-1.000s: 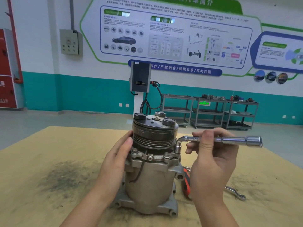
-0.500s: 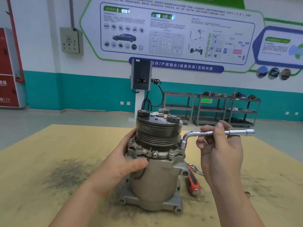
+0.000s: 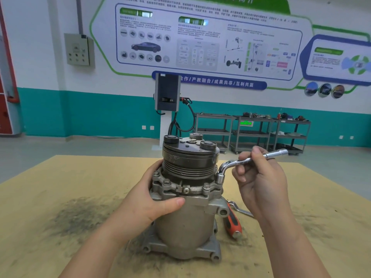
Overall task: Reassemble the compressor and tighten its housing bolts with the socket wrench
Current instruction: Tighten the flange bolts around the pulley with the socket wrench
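Your grey cast-metal compressor (image 3: 186, 221) stands upright on its mounting feet near the middle of the tan, grime-smudged desk (image 3: 60, 197), with its dark grooved pulley (image 3: 189, 159) on top. Your left hand (image 3: 148, 199) wraps the left side of the housing just under the bolted flange: the thumb lies across the front of the body, and the fingers curl round the far side out of sight, so this grip is closed on the compressor itself.

Your right hand (image 3: 259, 183) is to the right of the compressor, apart from it, and holds the chrome L-shaped socket wrench (image 3: 247, 160) by its long arm. The fingers are curled round the shaft and the thumb is up behind it; that grip is closed on the wrench. The long arm runs up and to the right past your knuckles, ending in a socket head. The short bent end points down, and its socket sits on a housing bolt at the right edge of the flange, just beside the pulley.

Behind the compressor's right lug, an orange-and-black-handled tool (image 3: 232, 223) lies on the desk, and a thin chrome spanner (image 3: 240, 209) lies just past it, partly hidden by your right wrist. Grey metal shelving carts (image 3: 251, 133) stand along the teal-and-white back wall.
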